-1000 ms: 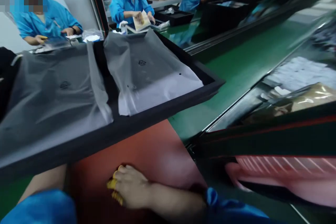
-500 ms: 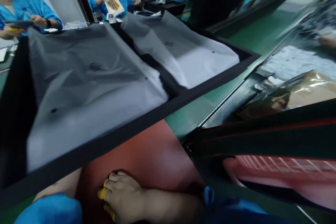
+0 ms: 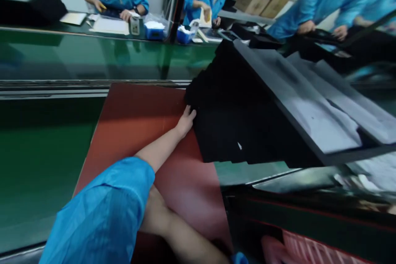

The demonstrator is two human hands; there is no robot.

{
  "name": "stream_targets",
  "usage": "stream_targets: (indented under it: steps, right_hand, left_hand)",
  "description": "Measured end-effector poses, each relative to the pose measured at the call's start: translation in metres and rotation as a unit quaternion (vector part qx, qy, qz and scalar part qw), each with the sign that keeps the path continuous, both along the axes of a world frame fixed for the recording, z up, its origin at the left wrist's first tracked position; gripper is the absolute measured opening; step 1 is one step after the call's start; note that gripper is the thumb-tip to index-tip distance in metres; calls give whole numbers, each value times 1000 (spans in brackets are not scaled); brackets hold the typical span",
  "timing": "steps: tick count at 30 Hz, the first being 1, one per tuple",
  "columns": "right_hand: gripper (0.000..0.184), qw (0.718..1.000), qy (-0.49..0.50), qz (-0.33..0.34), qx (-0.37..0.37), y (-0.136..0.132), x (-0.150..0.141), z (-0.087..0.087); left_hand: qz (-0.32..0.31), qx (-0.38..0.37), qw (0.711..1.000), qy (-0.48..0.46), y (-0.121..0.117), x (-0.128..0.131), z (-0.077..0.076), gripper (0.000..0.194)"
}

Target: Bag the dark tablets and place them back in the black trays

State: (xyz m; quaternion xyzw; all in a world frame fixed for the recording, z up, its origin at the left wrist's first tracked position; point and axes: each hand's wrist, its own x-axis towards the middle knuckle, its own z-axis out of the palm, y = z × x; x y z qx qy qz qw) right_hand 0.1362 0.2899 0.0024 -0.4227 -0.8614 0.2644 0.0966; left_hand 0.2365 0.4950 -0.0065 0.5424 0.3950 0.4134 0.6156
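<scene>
The work surface is a flat, matte reddish-brown board (image 3: 123, 123), set over a green work line (image 3: 40, 165) with metal rails along its far side. A stack of black trays (image 3: 229, 111) is located at the right edge of the board, toward its far right corner, and extends past that edge. The top tray carries translucent grey-white sheet bags (image 3: 321, 123). A small white mark is visible on the side of the stack.

Left hand (image 3: 186, 121): open, fingers extended, fingertips touching the left side of the stack. Right hand (image 3: 153, 214): over the near part of the board, below the left forearm; its fingers are covered, so its state and any grip cannot be determined.

Beyond the rails, people in blue workwear are positioned at a green counter (image 3: 77, 55). Along its far edge are white papers (image 3: 109, 25), two blue bins (image 3: 154, 31) with white contents, and a large black case (image 3: 29, 8) at the left. Brown cardboard boxes (image 3: 258, 5) occupy a rear shelf; markings on them are too blurred to read. A ribbed red plastic item (image 3: 303, 247) is at the lower right, beyond the board's right edge.
</scene>
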Motion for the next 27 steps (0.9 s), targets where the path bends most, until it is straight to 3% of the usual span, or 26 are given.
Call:
stream_targets:
  steps: [5,12,16,19,21,24,25,27]
  right_hand:
    - [24,1000,24,10,-9,1,1,3]
    - [22,1000,16,16,-5,2,-2,3]
    - [22,999,24,26,7,4,-3,-1]
    - [21,999,37,13,19,4,-1,1]
    - [19,998,51,-3,25,4,0,4]
    - [23,995,82,-35,44,4,-1,9]
    - [24,994,91,-43,51,4,-1,10]
    - [23,993,94,-50,58,5,-4,10]
  left_hand:
    - [38,57,997,42,-20,-16,2,46]
    - [-48,199,963,175,-44,-27,11,39]
    - [-28,181,969,165,-45,-25,12,34]
    - [-13,68,990,125,-43,-34,19,27]
    - [-25,-65,992,107,-46,-57,31,21]
    - [-53,-210,971,97,-70,-122,60,18]
    - [-52,-218,969,100,-86,-148,71,16]
    - [-31,-154,981,116,-135,-199,88,16]
